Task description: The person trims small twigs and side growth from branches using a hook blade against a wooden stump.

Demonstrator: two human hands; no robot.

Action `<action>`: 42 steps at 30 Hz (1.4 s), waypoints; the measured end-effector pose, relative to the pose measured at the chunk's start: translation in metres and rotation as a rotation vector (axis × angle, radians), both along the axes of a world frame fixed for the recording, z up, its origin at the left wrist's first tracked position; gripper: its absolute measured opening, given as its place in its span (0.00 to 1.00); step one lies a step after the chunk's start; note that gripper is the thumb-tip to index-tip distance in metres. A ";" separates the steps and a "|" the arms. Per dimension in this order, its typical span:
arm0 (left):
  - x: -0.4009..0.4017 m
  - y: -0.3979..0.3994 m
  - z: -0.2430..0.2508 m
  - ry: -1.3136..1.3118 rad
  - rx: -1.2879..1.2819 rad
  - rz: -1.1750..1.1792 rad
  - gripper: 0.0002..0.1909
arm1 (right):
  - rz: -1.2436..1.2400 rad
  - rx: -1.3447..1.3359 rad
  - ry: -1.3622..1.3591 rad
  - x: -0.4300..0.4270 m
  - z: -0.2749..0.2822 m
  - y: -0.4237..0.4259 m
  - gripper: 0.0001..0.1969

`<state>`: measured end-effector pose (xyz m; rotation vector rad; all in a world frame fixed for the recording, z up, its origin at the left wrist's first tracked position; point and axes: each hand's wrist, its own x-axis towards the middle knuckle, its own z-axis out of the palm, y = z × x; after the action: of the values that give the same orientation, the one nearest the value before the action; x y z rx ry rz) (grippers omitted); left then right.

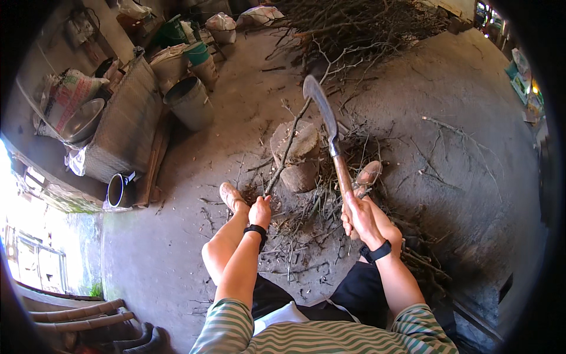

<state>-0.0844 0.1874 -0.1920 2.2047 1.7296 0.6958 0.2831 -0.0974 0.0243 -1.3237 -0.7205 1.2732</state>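
Note:
My left hand (260,213) grips the near end of a long, thin branch (292,131). The branch slants up and away across the top of a chopping block (297,152), a cut log standing on the floor between my feet. Its forked far twigs reach toward a big brushwood pile. In my right hand (360,220) is the wooden handle of a billhook (329,115). The hooked blade is raised, pointing away from me, and appears right of the branch. Whether the blade touches the branch is not clear. Cut twigs (309,212) lie around the block's base.
The brushwood pile (358,26) fills the far side. A grey bucket (189,104), woven sacks (73,99) and a metal basin (84,120) stand to the left. Loose branches (460,130) lie on the concrete floor at right. My feet flank the block.

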 end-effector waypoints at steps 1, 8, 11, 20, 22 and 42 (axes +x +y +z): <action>-0.007 -0.007 -0.002 -0.016 0.070 -0.013 0.32 | 0.023 -0.030 0.024 -0.019 -0.012 -0.018 0.37; 0.005 -0.062 0.013 -0.079 0.077 -0.062 0.28 | 0.011 0.078 -0.070 -0.013 -0.054 -0.035 0.37; -0.007 -0.098 -0.003 -0.046 -0.005 -0.063 0.26 | -0.050 -0.007 -0.020 0.005 -0.038 -0.020 0.32; 0.012 -0.018 0.053 0.243 0.194 -0.052 0.23 | 0.043 0.235 -0.444 0.060 -0.084 0.008 0.34; -0.035 0.017 0.085 0.319 0.322 -0.068 0.24 | 0.058 0.199 -0.373 0.043 -0.080 0.028 0.34; -0.044 0.035 0.045 0.403 0.126 -0.009 0.25 | -0.058 -0.244 -0.135 -0.040 -0.081 0.107 0.40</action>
<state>-0.1283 0.2222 -0.1472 2.5778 1.8976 0.3840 0.2435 0.0097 -0.0568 -1.6301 -0.6291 1.2630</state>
